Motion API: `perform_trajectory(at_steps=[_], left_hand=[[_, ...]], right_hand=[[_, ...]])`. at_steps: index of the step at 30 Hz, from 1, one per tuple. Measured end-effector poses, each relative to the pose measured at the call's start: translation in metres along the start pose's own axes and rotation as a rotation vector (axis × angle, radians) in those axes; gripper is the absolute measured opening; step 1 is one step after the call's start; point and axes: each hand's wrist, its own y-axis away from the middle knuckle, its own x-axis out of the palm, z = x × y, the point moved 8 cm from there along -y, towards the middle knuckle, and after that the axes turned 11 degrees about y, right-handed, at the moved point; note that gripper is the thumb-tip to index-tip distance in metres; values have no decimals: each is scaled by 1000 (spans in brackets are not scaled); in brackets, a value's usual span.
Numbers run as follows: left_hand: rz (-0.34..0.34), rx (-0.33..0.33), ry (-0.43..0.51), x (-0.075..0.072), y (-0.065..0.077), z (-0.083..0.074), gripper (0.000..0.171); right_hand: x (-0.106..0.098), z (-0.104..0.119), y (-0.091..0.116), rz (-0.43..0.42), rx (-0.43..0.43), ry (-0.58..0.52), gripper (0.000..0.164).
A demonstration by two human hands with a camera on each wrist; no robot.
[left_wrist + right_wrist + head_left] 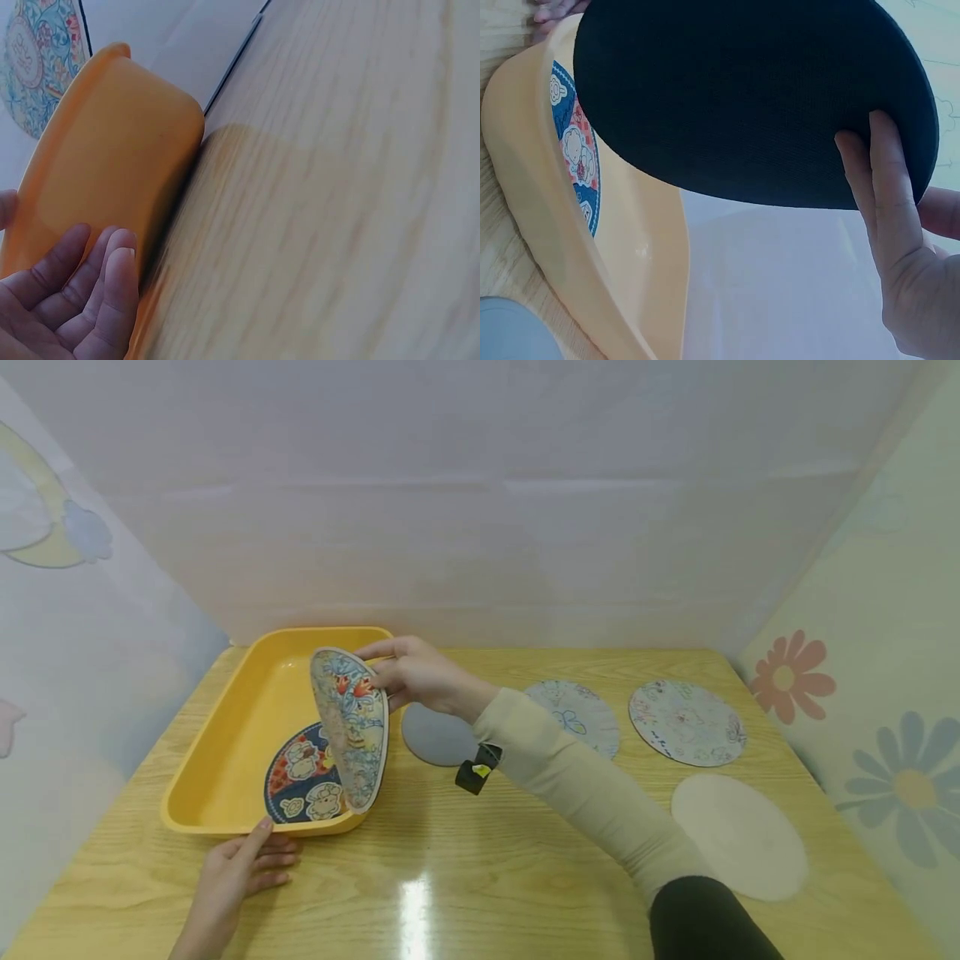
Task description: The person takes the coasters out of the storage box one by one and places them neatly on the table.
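My right hand (427, 675) grips the edge of a round, thin mat (348, 718), fingers on one face and thumb on the other. Colourful flowers and leaves cover its front; its underside (742, 97) is black. It is tilted steeply over the right side of a yellow plastic basin (225, 768). Inside the basin lies another round mat (300, 768), blue and red with cartoon figures, partly hidden behind the held one. My left hand (236, 868) holds the basin's near rim, thumb on top and fingers against the outer wall (112, 150).
Right of the basin, a grey-blue round mat (435, 735), two pale mats with drawn patterns, one partly behind my sleeve (573, 710) and one farther right (686, 722), and a plain cream mat (738, 835) lie on the wooden table (480, 877). Pale walls (480, 527) enclose the back and sides.
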Motion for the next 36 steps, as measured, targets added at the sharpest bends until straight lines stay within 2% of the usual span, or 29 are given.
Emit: perform_trajectory(at_steps=[12,19,26,36], left_hand=[[2,-26,-7,0,-2,1,49],[-3,-38,-16,1,-2,1,49],[4,-20,-20,-2,-2,-1,50],[13,-2,-4,-5,-5,1,43]], right_hand=[[-15,-6,19,-24,-11,-34,41],[-22,-13,36,-5,-12,-52,43],[-20,-14,53,32,-48,-45,45],[-22,-16,67,25,-76,-40,46]])
